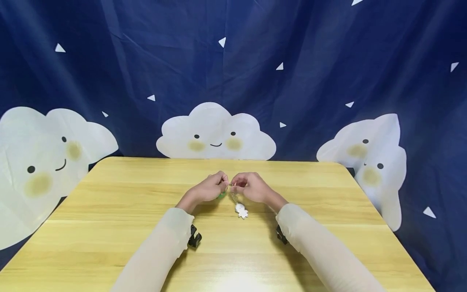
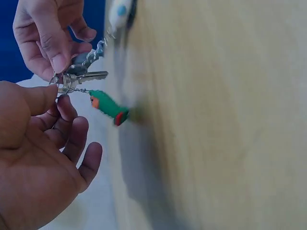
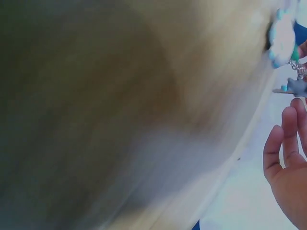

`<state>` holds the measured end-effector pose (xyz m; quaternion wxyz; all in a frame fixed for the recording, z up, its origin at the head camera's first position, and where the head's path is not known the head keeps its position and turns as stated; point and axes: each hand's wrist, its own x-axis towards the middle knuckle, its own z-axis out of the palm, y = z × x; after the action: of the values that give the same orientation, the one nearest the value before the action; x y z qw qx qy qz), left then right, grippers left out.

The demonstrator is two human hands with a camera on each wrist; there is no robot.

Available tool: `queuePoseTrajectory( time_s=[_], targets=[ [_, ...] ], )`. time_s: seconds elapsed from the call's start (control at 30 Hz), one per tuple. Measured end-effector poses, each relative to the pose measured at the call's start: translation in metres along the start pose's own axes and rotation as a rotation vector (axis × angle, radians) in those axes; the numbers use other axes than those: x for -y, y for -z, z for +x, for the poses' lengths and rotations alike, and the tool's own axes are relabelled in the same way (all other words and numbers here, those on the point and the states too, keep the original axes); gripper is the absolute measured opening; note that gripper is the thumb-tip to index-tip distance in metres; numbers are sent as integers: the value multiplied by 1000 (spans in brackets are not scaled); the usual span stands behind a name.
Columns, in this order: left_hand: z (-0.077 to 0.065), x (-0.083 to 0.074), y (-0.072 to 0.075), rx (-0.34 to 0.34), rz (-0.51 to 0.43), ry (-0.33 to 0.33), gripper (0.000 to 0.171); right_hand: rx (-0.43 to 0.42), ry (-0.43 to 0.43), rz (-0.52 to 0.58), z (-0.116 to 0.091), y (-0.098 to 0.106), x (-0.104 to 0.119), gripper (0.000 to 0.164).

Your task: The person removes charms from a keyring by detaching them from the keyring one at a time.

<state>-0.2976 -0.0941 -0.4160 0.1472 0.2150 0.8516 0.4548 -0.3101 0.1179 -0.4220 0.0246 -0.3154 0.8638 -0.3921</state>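
Observation:
Above the table, my left hand (image 1: 208,189) and right hand (image 1: 254,187) meet at a small bunch of keys. In the left wrist view, the left thumb and a finger pinch the thin metal key ring (image 2: 53,82), while the right thumb and fingers pinch it from the other side. A silver key (image 2: 94,75) and a grey piece (image 2: 79,60) sit by the ring. On a short chain hangs a green charm (image 2: 107,105) with orange and red parts. A white charm (image 1: 241,211) dangles from a longer chain (image 1: 234,198) below the right hand.
A pale wooden table (image 1: 233,247) spreads beneath both arms. Behind it hangs a dark blue curtain (image 1: 204,61) with printed white clouds. Black wrist devices (image 1: 194,237) show below the cream sleeves (image 1: 155,251).

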Motion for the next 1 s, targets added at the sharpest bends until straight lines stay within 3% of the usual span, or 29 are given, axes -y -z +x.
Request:
queuePoseTrajectory(
  time_s=[0.3, 0.53, 0.73, 1.0],
  targets=[
    [-1, -12, 8, -66, -7, -63, 10, -126, 20, 46, 2, 7, 12, 8],
    [-3, -17, 8, -107, -73, -64, 10, -159, 2, 70, 1, 13, 18, 11],
    [-5, -21, 7, -215, -119, -79, 11, -179, 35, 55, -2, 17, 24, 12],
    [-3, -27, 8, -352, -91, -160, 8, -229, 55, 81, -2, 24, 31, 12]
  ],
)
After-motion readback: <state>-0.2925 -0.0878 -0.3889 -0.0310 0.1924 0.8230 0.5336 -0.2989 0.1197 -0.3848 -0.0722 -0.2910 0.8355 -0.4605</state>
